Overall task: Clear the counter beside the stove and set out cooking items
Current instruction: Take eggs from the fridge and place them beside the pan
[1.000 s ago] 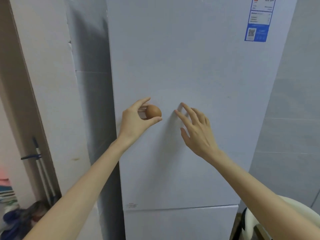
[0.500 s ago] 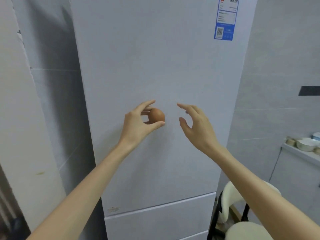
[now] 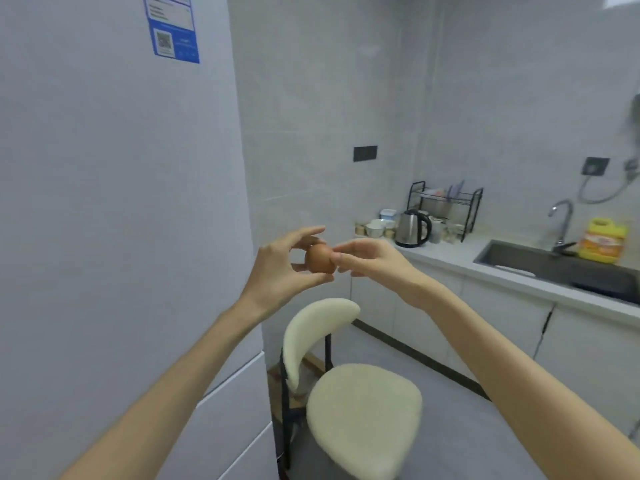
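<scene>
Now the person is holding a small brown oval egg in mid-air, just right of the tall white fridge, with nothing but fingers touching it. The left hand is gripping it, thumb curling under and fingers arching over the top. The right hand is pinching the egg's other end with thumb and fingertips; this is looking like a hand-to-hand pass. The egg is likely handling as light, rigid, smooth and very fragile, its thin shell risking a crack under a hard pinch or a drop. A soft cradle round the middle with several finger pads is looking safest. The grey kitchen counter is lying well right of the fridge.
</scene>
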